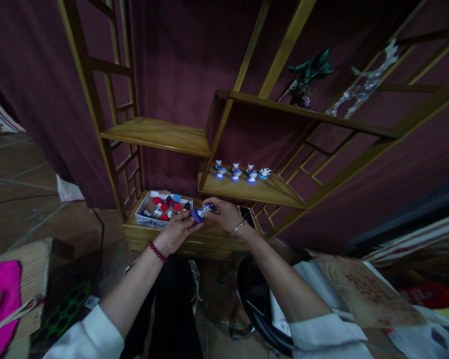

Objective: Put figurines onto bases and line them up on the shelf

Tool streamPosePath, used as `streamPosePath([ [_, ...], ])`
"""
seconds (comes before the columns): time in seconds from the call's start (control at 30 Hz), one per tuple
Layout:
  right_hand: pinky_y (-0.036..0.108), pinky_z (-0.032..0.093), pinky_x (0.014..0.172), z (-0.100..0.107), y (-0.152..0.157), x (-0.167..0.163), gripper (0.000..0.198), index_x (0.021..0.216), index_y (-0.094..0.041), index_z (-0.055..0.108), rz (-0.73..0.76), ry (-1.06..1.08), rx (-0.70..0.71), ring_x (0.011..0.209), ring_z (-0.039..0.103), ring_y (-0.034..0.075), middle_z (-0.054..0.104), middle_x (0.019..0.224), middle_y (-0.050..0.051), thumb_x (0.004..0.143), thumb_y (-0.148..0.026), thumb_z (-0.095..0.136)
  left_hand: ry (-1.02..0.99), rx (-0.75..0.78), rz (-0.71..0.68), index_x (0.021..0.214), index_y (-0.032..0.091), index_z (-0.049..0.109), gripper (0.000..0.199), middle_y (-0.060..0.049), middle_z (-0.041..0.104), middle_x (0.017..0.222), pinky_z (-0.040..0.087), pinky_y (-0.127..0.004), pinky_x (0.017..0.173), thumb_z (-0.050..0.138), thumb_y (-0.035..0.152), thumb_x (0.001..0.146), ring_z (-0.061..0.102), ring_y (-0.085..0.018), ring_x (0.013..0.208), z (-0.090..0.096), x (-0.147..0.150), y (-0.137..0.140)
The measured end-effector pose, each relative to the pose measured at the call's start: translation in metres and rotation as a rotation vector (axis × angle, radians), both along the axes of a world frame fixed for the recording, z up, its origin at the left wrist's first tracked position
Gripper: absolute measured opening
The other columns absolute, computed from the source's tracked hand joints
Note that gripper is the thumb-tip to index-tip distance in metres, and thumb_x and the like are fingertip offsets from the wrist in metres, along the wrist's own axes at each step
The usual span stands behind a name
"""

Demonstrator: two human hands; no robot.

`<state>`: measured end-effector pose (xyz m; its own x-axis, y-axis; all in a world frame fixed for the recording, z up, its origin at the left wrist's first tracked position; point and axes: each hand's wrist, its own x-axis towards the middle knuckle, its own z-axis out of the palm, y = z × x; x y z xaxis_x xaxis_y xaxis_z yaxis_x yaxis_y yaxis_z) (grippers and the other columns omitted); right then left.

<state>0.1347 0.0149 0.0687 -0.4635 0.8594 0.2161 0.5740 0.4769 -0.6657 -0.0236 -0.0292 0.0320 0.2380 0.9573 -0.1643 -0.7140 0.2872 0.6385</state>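
I locate the purple-based figurine (202,213) in the air between both hands, in front of the low wooden shelf (254,190) and just beside the open box (145,220). The left hand (176,230) has its grip closed on the base end, thumb and fingers at the rim; the right hand (224,213) has its grip clamped on the upper end, between thumb and fingertips. I rate the figurine as light and stiff, probably moulded plastic: expect no give under pressure, and some slip on a smooth finish. I treat the body's small moulded details as the fragile zone, and would keep force off them. Recommended hold: the rim of the disc base, which appears to be the sturdiest part, or a light pinch around the body's thickest section. Orientation: the figurine is tilted well off upright. I read its long axis as running from the base, at lower left near the left hand, to the head end, at upper right near the right hand. Which way its front faces I cannot tell; the detail is too small and partly covered by fingers.
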Motion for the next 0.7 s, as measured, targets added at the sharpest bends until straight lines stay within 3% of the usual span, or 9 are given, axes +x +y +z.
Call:
streamPosePath([
  [0.17,0.021,0.042,0.060,0.008,-0.006,-0.016,0.024,0.094,-0.019,0.056,0.022,-0.072,0.028,0.061,0.053,0.009,0.061,0.078,-0.001,0.070,-0.023,0.055,-0.039,0.070,-0.012,0.082,0.009,0.063,0.016,-0.008,0.062,0.094,0.042,-0.037,0.090,0.053,0.002,0.071,0.058,-0.017,0.088,-0.009,-0.010,-0.001],
  [0.53,0.025,0.042,0.071,0.003,-0.005,-0.040,0.022,0.093,-0.020,0.058,0.157,-0.152,0.152,0.078,0.056,0.013,0.061,0.089,0.002,0.071,-0.019,0.055,-0.063,0.020,0.036,0.083,0.009,0.063,0.018,-0.009,0.063,0.091,0.043,-0.039,0.089,0.056,0.002,0.068,0.058,-0.018,0.088,-0.017,-0.029,-0.007],
  [0.7,0.024,0.042,0.070,0.000,-0.008,-0.050,0.020,0.091,-0.020,0.057,0.169,-0.221,0.163,0.075,0.056,0.012,0.061,0.087,0.001,0.071,-0.018,0.056,-0.014,0.056,0.015,0.086,0.010,0.063,0.019,-0.008,0.063,0.095,0.043,-0.035,0.088,0.057,0.005,0.069,0.058,-0.017,0.090,-0.024,-0.037,-0.012],
])
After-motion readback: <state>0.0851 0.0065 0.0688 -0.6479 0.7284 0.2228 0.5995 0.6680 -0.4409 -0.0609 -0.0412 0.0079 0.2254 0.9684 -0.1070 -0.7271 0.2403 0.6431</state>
